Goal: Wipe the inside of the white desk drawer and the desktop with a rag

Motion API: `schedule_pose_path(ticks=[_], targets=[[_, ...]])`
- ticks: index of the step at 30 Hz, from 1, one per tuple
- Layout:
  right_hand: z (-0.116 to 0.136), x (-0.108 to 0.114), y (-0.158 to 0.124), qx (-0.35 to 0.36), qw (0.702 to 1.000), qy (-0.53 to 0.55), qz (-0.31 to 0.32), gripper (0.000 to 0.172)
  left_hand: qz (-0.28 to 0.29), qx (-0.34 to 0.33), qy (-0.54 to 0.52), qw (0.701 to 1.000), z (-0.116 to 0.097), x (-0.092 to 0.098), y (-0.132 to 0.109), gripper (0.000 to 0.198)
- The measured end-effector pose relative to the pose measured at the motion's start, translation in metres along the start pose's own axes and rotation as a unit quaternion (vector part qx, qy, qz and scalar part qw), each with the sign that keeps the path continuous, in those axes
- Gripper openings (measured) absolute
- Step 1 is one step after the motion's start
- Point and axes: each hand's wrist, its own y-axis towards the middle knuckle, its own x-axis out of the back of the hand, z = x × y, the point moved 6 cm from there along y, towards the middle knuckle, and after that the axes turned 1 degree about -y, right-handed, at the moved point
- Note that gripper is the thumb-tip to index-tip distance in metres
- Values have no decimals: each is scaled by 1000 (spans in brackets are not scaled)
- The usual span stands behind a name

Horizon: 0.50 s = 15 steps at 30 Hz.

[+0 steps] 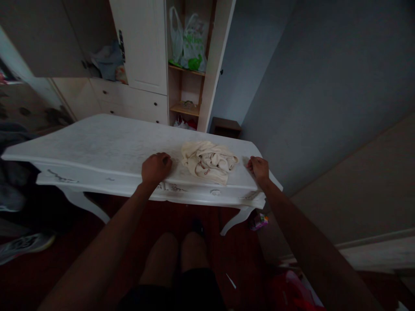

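A crumpled cream cloth lies in a heap near the right end of the white table. Small red stitching or print shows on its front part, which reaches the table's front edge. To the left of the heap my left hand rests on the tabletop, fingers curled in, with nothing seen in them. My right hand is at the table's right end, likewise curled and apart from the cloth. Neither hand touches the heap.
Behind the table stands a white wardrobe with drawers and open shelves, one holding plastic bags. A grey wall closes off the right side. On the floor are a shoe, a small purple box and a red bag.
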Motion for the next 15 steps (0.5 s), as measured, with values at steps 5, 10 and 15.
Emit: schedule_pose_path(ticks=[5, 10, 15], targets=[[3, 1, -1, 8, 999, -31, 2, 36, 0, 1, -2, 1000, -1, 1, 0, 35], [3, 1, 0, 17, 998, -62, 9, 37, -8, 0, 0, 1000, 0, 0, 0, 34], [0, 1, 1, 25, 997, -76, 5, 36, -23, -6, -17, 1000, 1, 0, -1, 31]])
